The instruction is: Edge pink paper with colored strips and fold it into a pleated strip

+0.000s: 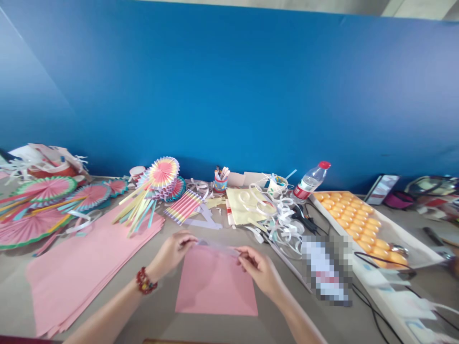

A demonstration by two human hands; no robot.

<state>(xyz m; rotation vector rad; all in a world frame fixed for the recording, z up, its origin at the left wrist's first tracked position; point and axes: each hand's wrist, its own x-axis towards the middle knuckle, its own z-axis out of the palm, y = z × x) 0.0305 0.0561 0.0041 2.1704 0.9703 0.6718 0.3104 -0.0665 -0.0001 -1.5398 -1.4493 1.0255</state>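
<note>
My left hand (181,246), with a red bead bracelet at its wrist, pinches one end of a pale lilac strip (217,246). The fingers of my right hand (256,267) are closed on the strip's other end. Blur keeps me from telling whether it is paper or film. It spans the gap between my hands, above the far edge of a pink paper sheet (217,291) lying flat on the table. Left of that sheet is a stack of pink paper (89,258). Beyond my hands rests a pleated striped paper (184,206).
Finished paper fans (50,191) crowd the left. At the back are a pencil cup (220,183), yellow paper (238,205), curled white strips (285,229) and a red-capped bottle (311,181). To the right lie a tray of orange round things (353,220), a phone (383,189) and cables.
</note>
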